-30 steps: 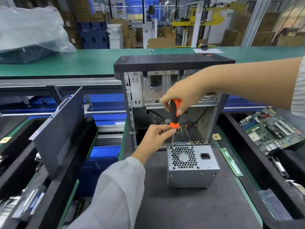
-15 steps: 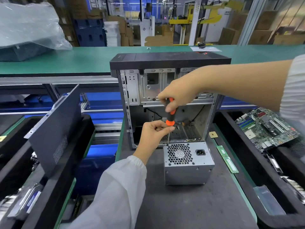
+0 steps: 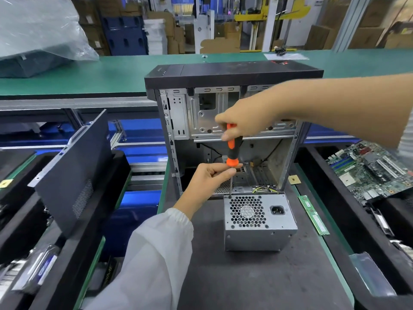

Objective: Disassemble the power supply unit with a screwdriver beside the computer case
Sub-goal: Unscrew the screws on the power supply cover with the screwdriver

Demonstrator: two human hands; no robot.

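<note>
On the dark surface (image 3: 257, 283), before the open computer case (image 3: 232, 104), the boxy grey metal power supply unit (image 3: 261, 222) stands. The right hand (image 3: 243, 118) grips the orange-black screwdriver (image 3: 232, 145) upright at its far-left corner; left hand (image 3: 210, 177) fingers pinch the shaft.

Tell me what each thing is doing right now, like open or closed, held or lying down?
Computer case: upright, side open.
Power supply unit: out of case, on the mat.
Screwdriver: upright, tip at the unit's top corner.
Right hand: grips the handle.
Left hand: pinches the shaft.
Side panel: off, leaning.
</note>
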